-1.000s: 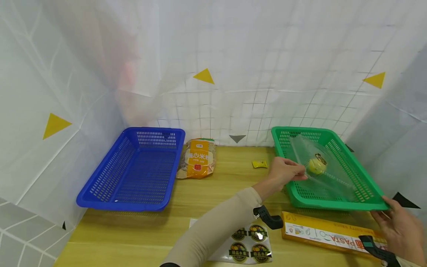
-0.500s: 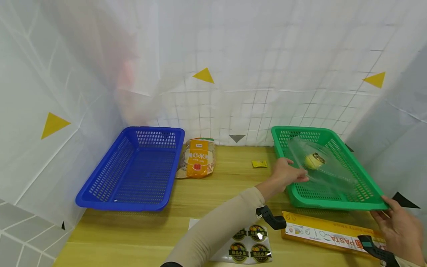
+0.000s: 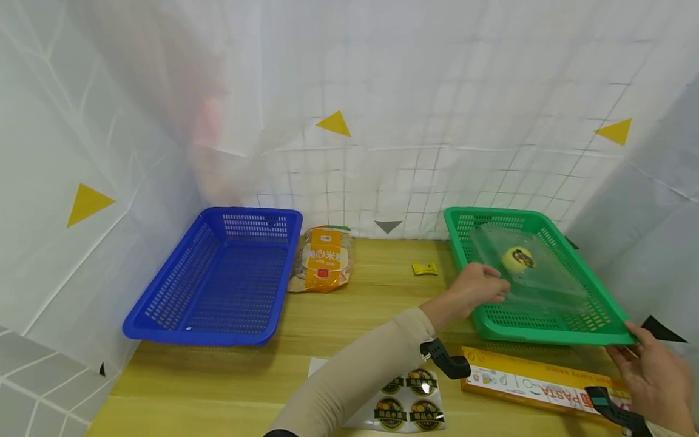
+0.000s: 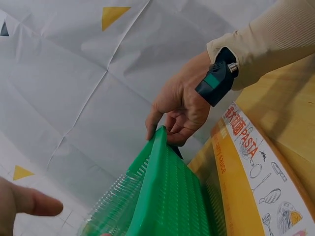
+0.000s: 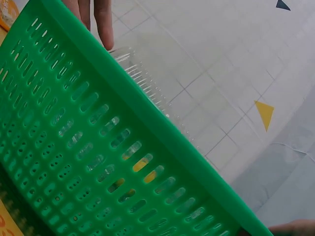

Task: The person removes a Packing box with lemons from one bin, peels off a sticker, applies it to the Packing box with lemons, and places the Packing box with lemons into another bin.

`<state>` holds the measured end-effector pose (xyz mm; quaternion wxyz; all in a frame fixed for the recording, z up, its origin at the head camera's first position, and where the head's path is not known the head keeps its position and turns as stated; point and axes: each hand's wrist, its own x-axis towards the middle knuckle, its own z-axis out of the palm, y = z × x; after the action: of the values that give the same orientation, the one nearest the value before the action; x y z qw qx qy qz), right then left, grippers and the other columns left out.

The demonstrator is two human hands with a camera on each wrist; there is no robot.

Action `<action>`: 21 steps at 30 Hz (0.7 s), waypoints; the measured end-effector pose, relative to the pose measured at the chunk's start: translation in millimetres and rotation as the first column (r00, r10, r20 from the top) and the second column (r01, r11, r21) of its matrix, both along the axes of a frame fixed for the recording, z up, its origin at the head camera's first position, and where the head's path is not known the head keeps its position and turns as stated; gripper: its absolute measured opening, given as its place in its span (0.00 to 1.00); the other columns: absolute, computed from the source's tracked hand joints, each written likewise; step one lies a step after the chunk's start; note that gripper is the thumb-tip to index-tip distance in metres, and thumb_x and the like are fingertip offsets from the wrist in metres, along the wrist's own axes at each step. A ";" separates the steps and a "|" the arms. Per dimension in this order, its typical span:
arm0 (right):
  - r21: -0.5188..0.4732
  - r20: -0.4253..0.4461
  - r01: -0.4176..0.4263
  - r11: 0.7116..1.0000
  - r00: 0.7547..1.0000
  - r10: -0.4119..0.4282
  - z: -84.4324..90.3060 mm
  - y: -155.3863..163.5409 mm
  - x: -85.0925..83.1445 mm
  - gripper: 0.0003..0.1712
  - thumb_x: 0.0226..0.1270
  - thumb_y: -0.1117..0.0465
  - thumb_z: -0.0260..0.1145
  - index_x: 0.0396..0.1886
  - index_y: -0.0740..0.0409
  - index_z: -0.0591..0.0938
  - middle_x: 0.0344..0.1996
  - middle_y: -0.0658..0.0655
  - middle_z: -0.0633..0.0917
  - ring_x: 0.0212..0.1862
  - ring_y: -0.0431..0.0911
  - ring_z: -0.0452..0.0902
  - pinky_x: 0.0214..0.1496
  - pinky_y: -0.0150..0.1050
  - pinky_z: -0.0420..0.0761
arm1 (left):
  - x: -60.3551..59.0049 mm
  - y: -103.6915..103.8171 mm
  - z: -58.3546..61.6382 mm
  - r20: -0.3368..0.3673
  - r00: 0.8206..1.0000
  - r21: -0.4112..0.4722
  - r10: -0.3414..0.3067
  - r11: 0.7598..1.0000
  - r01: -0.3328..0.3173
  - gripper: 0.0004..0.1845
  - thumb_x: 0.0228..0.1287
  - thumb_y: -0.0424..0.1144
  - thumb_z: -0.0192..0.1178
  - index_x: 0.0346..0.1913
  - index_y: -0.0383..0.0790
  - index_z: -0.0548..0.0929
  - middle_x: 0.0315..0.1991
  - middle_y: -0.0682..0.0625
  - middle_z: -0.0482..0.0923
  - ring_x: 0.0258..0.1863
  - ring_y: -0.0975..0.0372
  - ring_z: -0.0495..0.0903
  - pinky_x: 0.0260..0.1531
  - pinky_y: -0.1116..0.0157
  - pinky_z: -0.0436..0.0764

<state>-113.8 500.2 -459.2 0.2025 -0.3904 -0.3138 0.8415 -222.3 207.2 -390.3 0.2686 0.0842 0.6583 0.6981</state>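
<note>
Nearest the wearer, a white sheet of round black-and-orange fruit stickers (image 3: 406,397) and a long yellow cardboard pasta box (image 3: 537,383) lie flat on the pale wooden table (image 3: 360,315). Just beyond the box, the right hand (image 3: 652,379) has its fingers curled round the near right corner of the green perforated plastic basket (image 3: 551,334), apparently to steady it. The left hand (image 3: 477,289) reaches over the basket's left rim and touches the near edge of the clear plastic clamshell tray (image 3: 537,273), but whether its fingers pinch the tray or merely rest on it cannot be told. The tray lies inside the green basket, with a small yellow fruit (image 3: 517,259) in it. Further off sit a small yellow sachet (image 3: 425,268), an orange-and-clear snack bag (image 3: 324,259) and a blue perforated plastic basket (image 3: 218,279) by the white backdrop.
</note>
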 end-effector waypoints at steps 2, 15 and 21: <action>0.000 0.006 0.002 1.000 1.000 -0.002 -0.7 0.1 -0.6 0.16 0.72 0.55 0.71 0.55 0.36 0.80 0.42 0.42 0.80 0.35 0.38 0.85 0.40 0.34 0.87 | 0.2 -0.2 -0.8 0.017 0.999 0.010 -0.027 1.000 0.027 0.13 0.69 0.31 0.66 0.54 0.33 0.83 0.45 0.50 0.83 0.48 0.55 0.86 0.52 0.57 0.85; -0.001 -0.054 -0.049 0.999 0.997 0.049 -9.9 7.5 0.4 0.18 0.73 0.57 0.70 0.58 0.35 0.78 0.45 0.41 0.77 0.36 0.39 0.84 0.44 0.34 0.87 | -0.3 -7.1 1.7 -0.004 0.988 0.095 -0.152 0.984 0.151 0.13 0.76 0.38 0.60 0.52 0.33 0.89 0.62 0.57 0.80 0.70 0.62 0.70 0.68 0.52 0.72; 0.003 -0.067 -0.054 0.999 0.996 0.054 -5.9 5.6 -0.8 0.16 0.74 0.57 0.69 0.57 0.36 0.79 0.45 0.41 0.78 0.37 0.39 0.84 0.44 0.34 0.87 | -0.1 -8.9 1.0 -0.045 0.984 0.096 -0.171 0.980 0.175 0.15 0.78 0.39 0.58 0.56 0.36 0.88 0.66 0.57 0.78 0.71 0.65 0.67 0.69 0.52 0.70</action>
<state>-114.6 505.9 -465.2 0.1903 -0.3532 -0.3180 0.8590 -222.3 198.2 -389.3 0.3117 0.1673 0.6179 0.7022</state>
